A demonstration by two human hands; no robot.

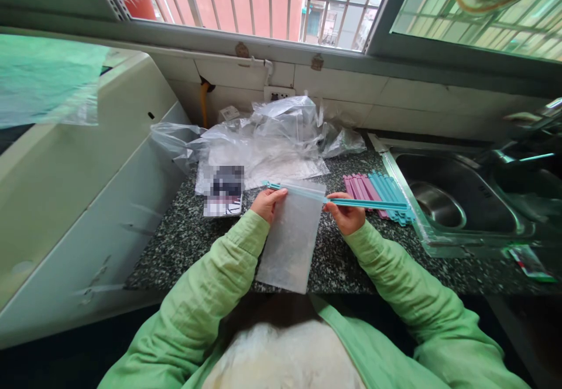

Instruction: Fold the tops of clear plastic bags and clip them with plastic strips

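A translucent plastic bag [292, 239] hangs between my hands, its lower end near the front edge of the counter. My left hand [266, 204] is closed on the bag's upper left corner, thumb on top, beside a small teal end piece [272, 186]. My right hand [348, 216] pinches a long teal bag sealing clip [369, 203] at the bag's upper right edge. The clip points right, over a pile of teal clips [389, 193] and pink clips [360, 187] on the counter. Exactly how the clip sits on the bag's edge is too small to tell.
Crumpled clear plastic bags [281, 137] heap against the tiled wall. A blurred-out flat item [223, 193] lies left of my left hand. To the right is a steel sink [465, 172] with a small packet [531, 262] near it. A pale appliance side [109, 201] borders the left.
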